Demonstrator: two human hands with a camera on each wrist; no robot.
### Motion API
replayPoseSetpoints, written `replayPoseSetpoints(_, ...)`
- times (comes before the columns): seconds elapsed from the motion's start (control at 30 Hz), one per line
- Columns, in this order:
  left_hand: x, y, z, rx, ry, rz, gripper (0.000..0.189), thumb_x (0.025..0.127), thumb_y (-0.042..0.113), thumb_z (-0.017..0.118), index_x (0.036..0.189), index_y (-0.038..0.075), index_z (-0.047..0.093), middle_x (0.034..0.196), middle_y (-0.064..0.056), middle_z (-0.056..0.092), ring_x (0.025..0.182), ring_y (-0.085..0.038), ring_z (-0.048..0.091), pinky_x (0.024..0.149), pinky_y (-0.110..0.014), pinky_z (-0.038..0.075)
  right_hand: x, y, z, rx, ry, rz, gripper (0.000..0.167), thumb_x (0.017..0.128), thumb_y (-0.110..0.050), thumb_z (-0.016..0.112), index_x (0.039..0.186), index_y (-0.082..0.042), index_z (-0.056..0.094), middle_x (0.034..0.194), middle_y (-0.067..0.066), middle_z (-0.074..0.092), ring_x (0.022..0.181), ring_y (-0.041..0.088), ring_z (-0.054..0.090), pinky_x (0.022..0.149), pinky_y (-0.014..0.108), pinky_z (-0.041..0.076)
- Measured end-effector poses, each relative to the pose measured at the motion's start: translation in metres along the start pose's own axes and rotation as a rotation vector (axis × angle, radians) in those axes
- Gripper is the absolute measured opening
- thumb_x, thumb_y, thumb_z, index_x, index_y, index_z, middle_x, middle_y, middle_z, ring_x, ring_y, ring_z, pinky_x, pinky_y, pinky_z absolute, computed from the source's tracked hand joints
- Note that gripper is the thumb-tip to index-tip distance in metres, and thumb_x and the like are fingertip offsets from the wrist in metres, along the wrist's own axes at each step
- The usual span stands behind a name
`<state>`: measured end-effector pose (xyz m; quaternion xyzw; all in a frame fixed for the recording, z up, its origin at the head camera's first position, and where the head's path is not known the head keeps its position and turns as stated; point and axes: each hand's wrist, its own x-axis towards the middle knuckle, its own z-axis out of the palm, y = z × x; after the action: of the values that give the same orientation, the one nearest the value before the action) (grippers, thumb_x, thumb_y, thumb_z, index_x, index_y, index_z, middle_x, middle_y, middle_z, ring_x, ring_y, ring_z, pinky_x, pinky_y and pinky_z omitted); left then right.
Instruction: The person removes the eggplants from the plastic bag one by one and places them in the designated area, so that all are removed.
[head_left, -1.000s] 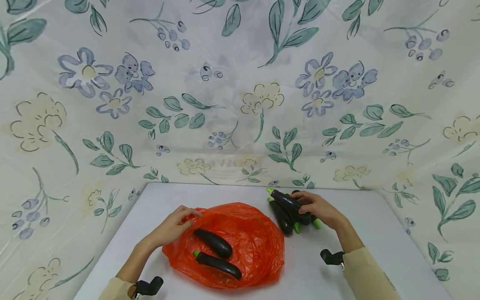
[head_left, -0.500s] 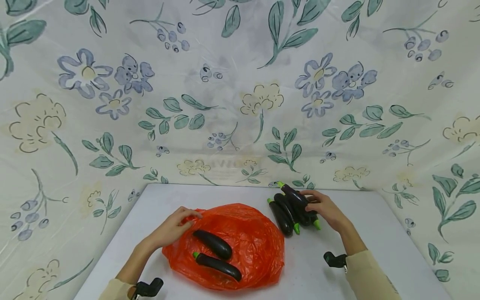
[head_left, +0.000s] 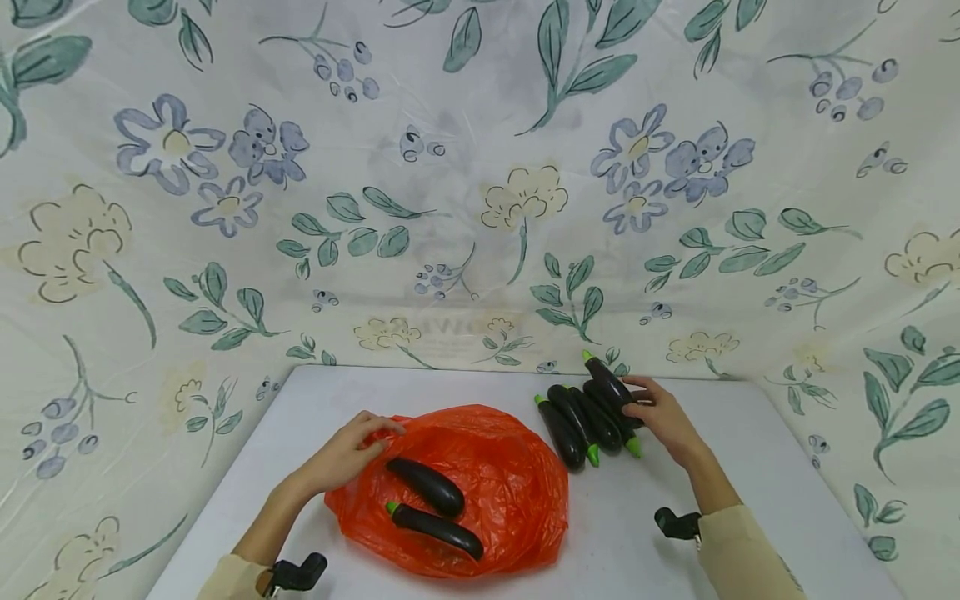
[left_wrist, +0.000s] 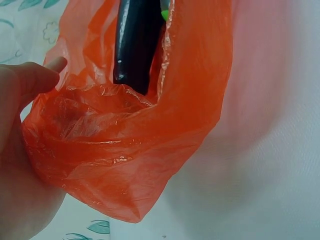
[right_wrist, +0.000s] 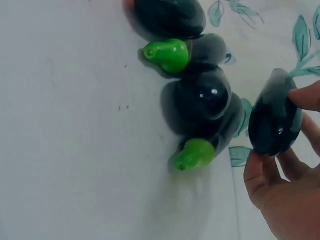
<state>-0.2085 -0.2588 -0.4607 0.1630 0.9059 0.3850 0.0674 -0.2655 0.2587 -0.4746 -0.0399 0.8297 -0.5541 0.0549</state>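
Observation:
My right hand [head_left: 663,421] grips a dark, glossy eggplant [head_left: 607,379] with a green stem end pointing away toward the back. In the right wrist view, the thumb and fingers close around this eggplant [right_wrist: 275,117], which stands out beside the row. Several more eggplants [head_left: 562,433] lie side by side at the back right, some green ends facing me. Over at the left, my left hand [head_left: 348,450] holds the rim of a red plastic bag [head_left: 517,500], its fingertips partly hidden by the film. Two eggplants rest on the bag, one stemless-looking [head_left: 427,486], one green-tipped [head_left: 437,531].
Everything lies on a white table [head_left: 637,533], whose back edge meets a flower-printed cloth [head_left: 450,192]. A black wrist camera [head_left: 677,524] sits at the right sleeve, and another camera [head_left: 298,573] at the left sleeve.
My right hand has moved the gripped eggplant rightward and back across the pile, uncovering the eggplants beneath. The left hand and the red bag have stayed in place.

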Motion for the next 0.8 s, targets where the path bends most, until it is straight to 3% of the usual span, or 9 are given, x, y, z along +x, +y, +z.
replayPoseSetpoints(0.53, -0.003, 0.0, 0.0, -0.031, -0.013, -0.005, 0.025, 0.101, 0.012, 0.057, 0.123, 0.017, 0.067, 0.114, -0.006, 0.054, 0.105, -0.024, 0.052, 0.09, -0.046, 0.053, -0.006, 0.024, -0.013, 0.016, 0.075, 0.065, 0.047, 0.106, -0.022, 0.047, 0.147, 0.001, 0.041, 0.143, 0.027, 0.048, 0.122, 0.032, 0.056, 0.094, 0.036, 0.053)
replayPoseSetpoints(0.8, -0.005, 0.001, -0.003, -0.022, 0.004, -0.011, 0.025, 0.101, 0.012, 0.057, 0.124, 0.017, 0.067, 0.115, -0.007, 0.054, 0.106, -0.025, 0.052, 0.09, -0.046, 0.053, -0.009, 0.035, -0.017, 0.057, 0.074, 0.124, 0.048, 0.105, -0.02, 0.047, 0.146, 0.004, 0.04, 0.144, 0.031, 0.044, 0.125, 0.036, 0.054, 0.096, 0.04, 0.053)
